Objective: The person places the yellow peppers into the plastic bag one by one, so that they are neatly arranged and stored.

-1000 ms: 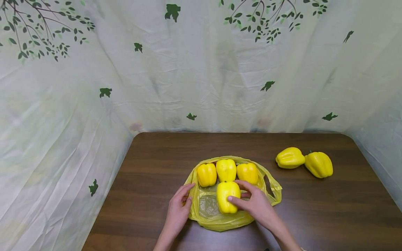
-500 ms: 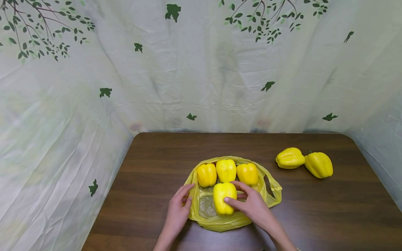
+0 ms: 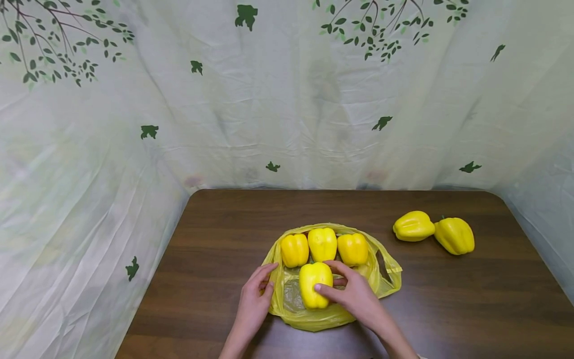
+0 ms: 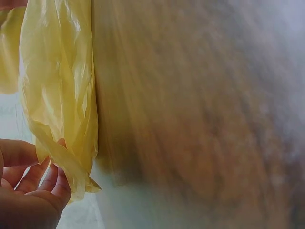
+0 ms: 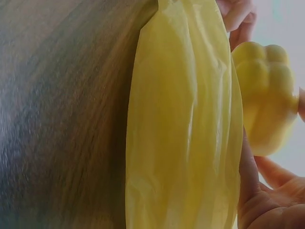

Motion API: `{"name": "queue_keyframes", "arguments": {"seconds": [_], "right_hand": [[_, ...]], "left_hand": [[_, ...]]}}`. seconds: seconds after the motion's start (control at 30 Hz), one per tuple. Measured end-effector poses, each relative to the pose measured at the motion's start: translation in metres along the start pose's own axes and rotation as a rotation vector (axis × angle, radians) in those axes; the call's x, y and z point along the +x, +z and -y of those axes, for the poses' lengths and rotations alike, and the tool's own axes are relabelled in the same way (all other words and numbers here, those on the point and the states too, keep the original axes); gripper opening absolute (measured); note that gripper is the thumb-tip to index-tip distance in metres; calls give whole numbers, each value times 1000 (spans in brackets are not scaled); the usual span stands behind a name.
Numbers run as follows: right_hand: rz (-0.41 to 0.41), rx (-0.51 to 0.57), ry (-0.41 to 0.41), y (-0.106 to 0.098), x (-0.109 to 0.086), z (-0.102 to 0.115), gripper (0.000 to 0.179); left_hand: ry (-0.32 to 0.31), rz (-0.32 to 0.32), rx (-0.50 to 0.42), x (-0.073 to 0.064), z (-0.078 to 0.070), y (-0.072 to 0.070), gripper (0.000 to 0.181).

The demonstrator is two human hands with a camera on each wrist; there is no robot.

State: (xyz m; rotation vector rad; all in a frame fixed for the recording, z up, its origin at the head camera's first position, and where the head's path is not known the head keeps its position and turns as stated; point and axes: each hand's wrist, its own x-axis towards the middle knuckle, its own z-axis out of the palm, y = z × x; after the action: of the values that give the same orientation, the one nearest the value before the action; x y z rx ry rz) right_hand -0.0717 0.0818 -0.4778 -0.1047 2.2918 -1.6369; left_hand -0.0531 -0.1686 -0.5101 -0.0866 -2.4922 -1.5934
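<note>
A yellow bell pepper [image 3: 316,285] is held over the front half of a yellow plastic bag [image 3: 314,321]. My right hand [image 3: 356,294] grips that pepper from its right side, thumb on the near face and fingers behind. At the bag's left rim, my left hand [image 3: 255,299] pinches the thin plastic; in the left wrist view the fingers [image 4: 35,183] close on a fold of it. Three more peppers stand in a row along the bag's back: left [image 3: 294,250], middle [image 3: 322,244] and right [image 3: 353,249]. In the right wrist view, the bag's wall partly hides the right hand.
Two loose yellow peppers, one lying [image 3: 413,226] and one tilted [image 3: 455,236], touch each other at the back right of the brown wooden table [image 3: 224,234]. A bag handle [image 3: 394,274] spreads to the right. A pale curtain [image 3: 287,99] with leaf prints hangs behind the table.
My right hand has shifted the held pepper a little to the left and slightly nearer across the bag. The left hand stays at the bag's rim.
</note>
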Motion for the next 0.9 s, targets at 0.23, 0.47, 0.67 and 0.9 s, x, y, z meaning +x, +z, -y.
{"name": "queue_keyframes", "arguments": {"seconds": [0.23,0.47,0.67,0.9], "right_hand": [[3,17,-31,4,1,-1,59],[4,14,-38,6,3,0,61],[-1,-2,-50,8,5,0,61],[1,-34,-78,13,8,-1,63]], "left_hand": [[-24,3,14,1,1,0,45],[-27,6,18,1,0,1,43],[-27,5,23,1,0,1,44],[-33,6,27,1,-1,1,44]]}}
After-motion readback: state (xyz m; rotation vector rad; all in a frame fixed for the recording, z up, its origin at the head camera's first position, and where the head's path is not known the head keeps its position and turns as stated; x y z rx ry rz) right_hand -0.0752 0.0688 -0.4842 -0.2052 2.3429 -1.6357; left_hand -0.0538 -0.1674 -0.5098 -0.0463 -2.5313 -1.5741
